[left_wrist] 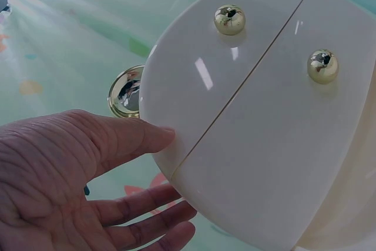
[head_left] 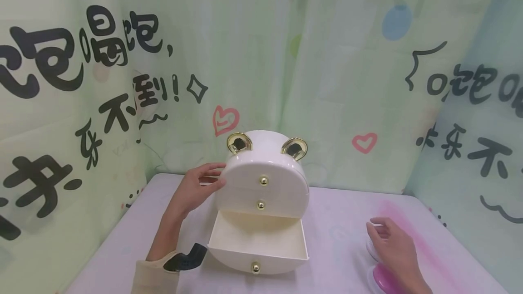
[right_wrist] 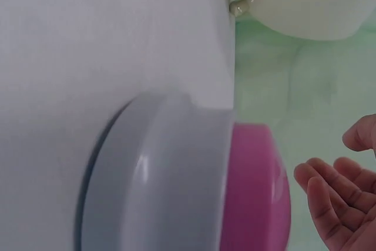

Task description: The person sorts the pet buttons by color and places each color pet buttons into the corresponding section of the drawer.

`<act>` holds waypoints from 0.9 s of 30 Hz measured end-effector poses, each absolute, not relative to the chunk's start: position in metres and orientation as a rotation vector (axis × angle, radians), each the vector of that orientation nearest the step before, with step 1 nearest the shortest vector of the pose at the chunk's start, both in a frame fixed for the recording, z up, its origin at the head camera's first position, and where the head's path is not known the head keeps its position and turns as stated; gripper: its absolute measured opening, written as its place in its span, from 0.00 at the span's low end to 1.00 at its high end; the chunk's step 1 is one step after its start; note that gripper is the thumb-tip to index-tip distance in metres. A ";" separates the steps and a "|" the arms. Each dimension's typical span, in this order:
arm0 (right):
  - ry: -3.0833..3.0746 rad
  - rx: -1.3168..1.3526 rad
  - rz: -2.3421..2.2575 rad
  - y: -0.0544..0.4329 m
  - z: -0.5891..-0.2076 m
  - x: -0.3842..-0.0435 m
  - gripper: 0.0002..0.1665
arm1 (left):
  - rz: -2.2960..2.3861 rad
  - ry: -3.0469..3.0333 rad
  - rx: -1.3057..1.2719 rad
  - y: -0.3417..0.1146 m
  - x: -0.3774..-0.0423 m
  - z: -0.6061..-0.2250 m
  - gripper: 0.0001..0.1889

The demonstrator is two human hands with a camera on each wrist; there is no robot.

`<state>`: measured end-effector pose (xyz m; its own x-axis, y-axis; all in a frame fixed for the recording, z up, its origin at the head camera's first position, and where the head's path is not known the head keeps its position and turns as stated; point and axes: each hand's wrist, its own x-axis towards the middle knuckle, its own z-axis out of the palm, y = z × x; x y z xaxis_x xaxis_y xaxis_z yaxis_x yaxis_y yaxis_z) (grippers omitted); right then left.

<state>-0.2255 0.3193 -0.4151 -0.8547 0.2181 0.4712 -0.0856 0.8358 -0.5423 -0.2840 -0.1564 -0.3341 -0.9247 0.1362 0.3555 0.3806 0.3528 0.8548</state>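
Observation:
A glossy white drawer box (head_left: 263, 189) with a rounded top, gold-rimmed eye shapes and gold knobs stands upright on the table. Its bottom drawer (head_left: 256, 262) is pulled out toward me, showing a cream inside. My left hand (head_left: 204, 184) touches the box's left side. In the left wrist view the thumb (left_wrist: 155, 138) lies on the rounded edge by a drawer seam, and the relaxed fingers (left_wrist: 144, 216) are beside and below it. My right hand (head_left: 394, 244), holding nothing, hovers at the right above a round white object with a pink top (right_wrist: 255, 192), fingers loosely bent.
Pale lilac covering lies on the table (head_left: 339, 221), with a pink streak at right. A printed light green curtain (head_left: 286, 58) hangs behind and on both sides. A black band (head_left: 185, 258) sits at my left wrist, close to the open drawer's corner.

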 end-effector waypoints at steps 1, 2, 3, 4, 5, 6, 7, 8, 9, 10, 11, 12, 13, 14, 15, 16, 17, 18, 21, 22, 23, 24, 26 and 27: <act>-2.492 -0.103 0.763 0.323 -0.416 -0.225 0.17 | -1.604 -2.390 -0.467 -0.157 -0.284 -0.334 0.24; -2.500 -0.107 0.761 0.327 -0.418 -0.225 0.18 | -1.604 -2.389 -0.469 -0.157 -0.284 -0.335 0.24; -2.503 -0.111 0.755 0.330 -0.419 -0.225 0.18 | -1.604 -2.388 -0.468 -0.157 -0.284 -0.335 0.24; -2.510 -0.116 0.748 0.334 -0.421 -0.226 0.19 | -1.602 -2.388 -0.468 -0.157 -0.285 -0.335 0.24; -2.522 -0.127 0.745 0.338 -0.422 -0.226 0.20 | -1.601 -2.388 -0.469 -0.157 -0.285 -0.336 0.24; -2.536 -0.140 0.753 0.342 -0.424 -0.225 0.20 | -1.598 -2.389 -0.468 -0.157 -0.285 -0.336 0.24; -2.547 -0.149 0.761 0.345 -0.425 -0.225 0.21 | -1.599 -2.391 -0.463 -0.157 -0.286 -0.336 0.24; -2.564 -0.167 0.772 0.348 -0.425 -0.226 0.23 | -1.596 -2.394 -0.460 -0.157 -0.286 -0.336 0.24; -2.587 -0.185 0.786 0.351 -0.425 -0.226 0.24 | -1.594 -2.396 -0.458 -0.157 -0.286 -0.336 0.24; -2.616 -0.215 0.803 0.354 -0.425 -0.226 0.27 | -1.592 -2.398 -0.458 -0.157 -0.286 -0.336 0.24; -2.642 -0.243 0.822 0.356 -0.424 -0.227 0.29 | -1.591 -2.400 -0.455 -0.156 -0.286 -0.336 0.24; -2.667 -0.269 0.842 0.358 -0.423 -0.227 0.31 | -1.589 -2.400 -0.453 -0.156 -0.286 -0.335 0.24; -2.693 -0.293 0.852 0.360 -0.423 -0.228 0.33 | -1.592 -2.399 -0.451 -0.156 -0.286 -0.336 0.24; -2.718 -0.314 0.858 0.361 -0.423 -0.229 0.35 | -1.589 -2.400 -0.455 -0.156 -0.286 -0.336 0.24; -2.737 -0.327 0.863 0.363 -0.423 -0.229 0.36 | -1.591 -2.399 -0.453 -0.156 -0.286 -0.336 0.24; -2.751 -0.336 0.866 0.364 -0.423 -0.230 0.37 | -1.591 -2.398 -0.455 -0.157 -0.285 -0.337 0.24; -2.764 -0.331 0.869 0.366 -0.423 -0.230 0.38 | -1.592 -2.398 -0.450 -0.157 -0.285 -0.337 0.24; -2.778 -0.324 0.872 0.367 -0.423 -0.230 0.39 | -1.593 -2.399 -0.448 -0.157 -0.285 -0.338 0.24; -2.802 -0.275 0.855 0.370 -0.425 -0.230 0.41 | -1.591 -2.405 -0.445 -0.158 -0.285 -0.338 0.24; -2.815 -0.261 0.852 0.371 -0.426 -0.231 0.42 | -1.592 -2.405 -0.442 -0.158 -0.285 -0.338 0.24; -2.824 -0.238 0.834 0.372 -0.426 -0.231 0.43 | -1.592 -2.407 -0.438 -0.158 -0.285 -0.338 0.24; -2.831 -0.220 0.813 0.373 -0.427 -0.231 0.44 | -1.591 -2.406 -0.441 -0.158 -0.286 -0.338 0.24; -2.842 -0.191 0.775 0.375 -0.427 -0.233 0.45 | -1.589 -2.403 -0.452 -0.158 -0.287 -0.337 0.24; -2.849 -0.183 0.756 0.376 -0.427 -0.234 0.45 | -1.590 -2.400 -0.458 -0.157 -0.287 -0.336 0.24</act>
<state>-0.2337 0.3764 -0.4269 -0.9748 0.1662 0.1487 0.0706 0.8625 -0.5011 -0.2872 -0.1575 -0.3364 -0.9256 0.1326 0.3545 0.3782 0.3640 0.8512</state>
